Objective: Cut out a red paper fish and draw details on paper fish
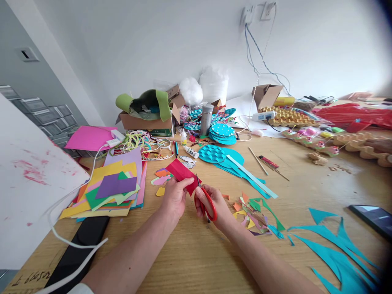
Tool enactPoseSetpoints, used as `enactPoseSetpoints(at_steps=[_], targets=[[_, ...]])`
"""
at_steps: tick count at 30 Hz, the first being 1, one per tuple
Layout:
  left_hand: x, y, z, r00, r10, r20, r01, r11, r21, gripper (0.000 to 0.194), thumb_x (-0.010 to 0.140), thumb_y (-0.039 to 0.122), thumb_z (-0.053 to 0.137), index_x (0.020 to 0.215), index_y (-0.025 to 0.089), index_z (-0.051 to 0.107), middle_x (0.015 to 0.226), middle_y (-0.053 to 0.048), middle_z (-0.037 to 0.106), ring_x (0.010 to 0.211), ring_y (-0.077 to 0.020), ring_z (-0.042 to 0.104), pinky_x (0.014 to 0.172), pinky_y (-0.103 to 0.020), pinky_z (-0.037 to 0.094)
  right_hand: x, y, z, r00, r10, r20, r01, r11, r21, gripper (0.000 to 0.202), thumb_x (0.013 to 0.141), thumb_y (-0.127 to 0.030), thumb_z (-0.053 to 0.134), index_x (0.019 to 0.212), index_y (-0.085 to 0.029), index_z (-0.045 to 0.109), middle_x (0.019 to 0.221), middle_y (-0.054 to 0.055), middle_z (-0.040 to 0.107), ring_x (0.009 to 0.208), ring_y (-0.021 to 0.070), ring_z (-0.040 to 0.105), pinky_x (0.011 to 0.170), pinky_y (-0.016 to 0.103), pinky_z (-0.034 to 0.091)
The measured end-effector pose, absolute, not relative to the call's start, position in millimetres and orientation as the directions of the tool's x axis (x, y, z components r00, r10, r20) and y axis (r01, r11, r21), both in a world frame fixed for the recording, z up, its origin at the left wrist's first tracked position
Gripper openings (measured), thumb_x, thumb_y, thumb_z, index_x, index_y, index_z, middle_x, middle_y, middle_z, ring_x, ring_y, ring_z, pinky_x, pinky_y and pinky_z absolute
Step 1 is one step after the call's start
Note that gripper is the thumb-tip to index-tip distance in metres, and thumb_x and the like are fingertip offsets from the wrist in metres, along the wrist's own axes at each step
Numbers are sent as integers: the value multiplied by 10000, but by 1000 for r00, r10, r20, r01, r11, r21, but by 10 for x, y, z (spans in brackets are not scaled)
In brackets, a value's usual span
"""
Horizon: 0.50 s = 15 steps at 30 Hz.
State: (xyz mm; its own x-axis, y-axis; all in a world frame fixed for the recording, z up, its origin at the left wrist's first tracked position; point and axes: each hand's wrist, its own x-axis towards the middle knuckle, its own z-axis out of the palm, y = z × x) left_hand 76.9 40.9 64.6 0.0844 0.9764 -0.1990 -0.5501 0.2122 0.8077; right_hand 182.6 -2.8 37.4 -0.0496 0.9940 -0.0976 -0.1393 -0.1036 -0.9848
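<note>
**Red paper (179, 169) meets red-handled scissors (211, 201) over a wooden table (186, 257)**

At left, a black phone (88, 228) lies near a stack of coloured paper (116, 186). At centre, the person's left hand (175, 197) pinches the red paper between thumb and fingers. Just beside it, the right hand (219, 206) curls its fingers around the red-handled scissors, whose blades are at the paper's right side; how far they are spread is too small to tell. Farther right lie small coloured scraps (255, 205), then curved blue offcuts (324, 252), with a second phone (373, 219) at the edge.
</note>
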Motion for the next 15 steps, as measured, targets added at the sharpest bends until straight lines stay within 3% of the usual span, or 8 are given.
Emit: enactPoseSetpoints(at_steps=[15], targets=[[775, 394, 591, 74, 972, -222, -554, 225, 802, 240, 464, 143, 784, 618, 148, 600, 613, 10, 646, 590, -126, 593, 630, -258, 449, 1828, -2, 295, -56, 995, -82, -172, -91, -981, 518, 743, -685, 597, 654, -189, 473, 495, -45, 524, 334, 78, 480, 330, 189, 337]])
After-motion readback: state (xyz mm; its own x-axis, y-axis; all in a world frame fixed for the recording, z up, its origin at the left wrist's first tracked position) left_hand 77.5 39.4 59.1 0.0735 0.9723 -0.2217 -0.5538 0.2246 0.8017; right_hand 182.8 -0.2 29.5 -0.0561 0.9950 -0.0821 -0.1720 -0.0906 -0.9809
